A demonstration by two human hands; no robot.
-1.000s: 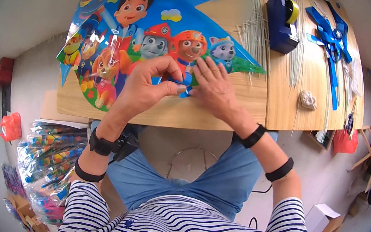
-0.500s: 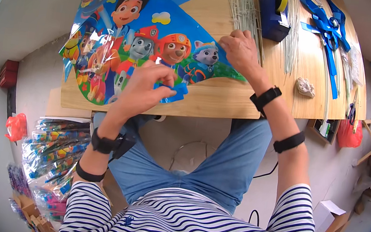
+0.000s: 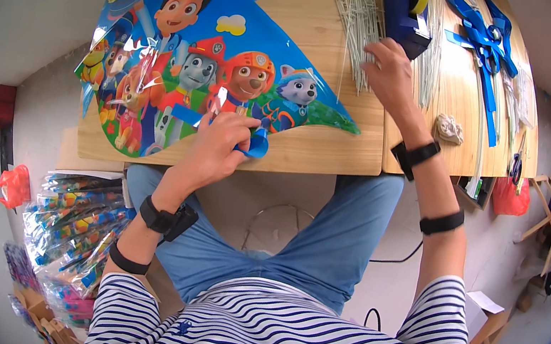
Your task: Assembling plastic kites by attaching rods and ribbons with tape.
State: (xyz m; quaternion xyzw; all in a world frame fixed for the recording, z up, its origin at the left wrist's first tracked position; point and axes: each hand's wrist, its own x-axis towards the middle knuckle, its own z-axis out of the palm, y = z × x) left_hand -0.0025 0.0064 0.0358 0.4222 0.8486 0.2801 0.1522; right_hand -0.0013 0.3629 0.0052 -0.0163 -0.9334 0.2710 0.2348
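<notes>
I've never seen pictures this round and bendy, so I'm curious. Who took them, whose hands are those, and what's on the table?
There is no robot here, just a person's own two bare hands. All three pictures come from a camera worn on that person's head, looking down; its very wide lens makes straight edges bend. On the wooden table lies a big shiny cartoon sheet. The left hand holds a blue strip by the sheet's lower edge. The right hand is near some thin pale sticks and a dark blue tape holder; whether it touches them is hard to tell. Farther right lie a tangle of blue ribbon and a small pale bundle.
</notes>
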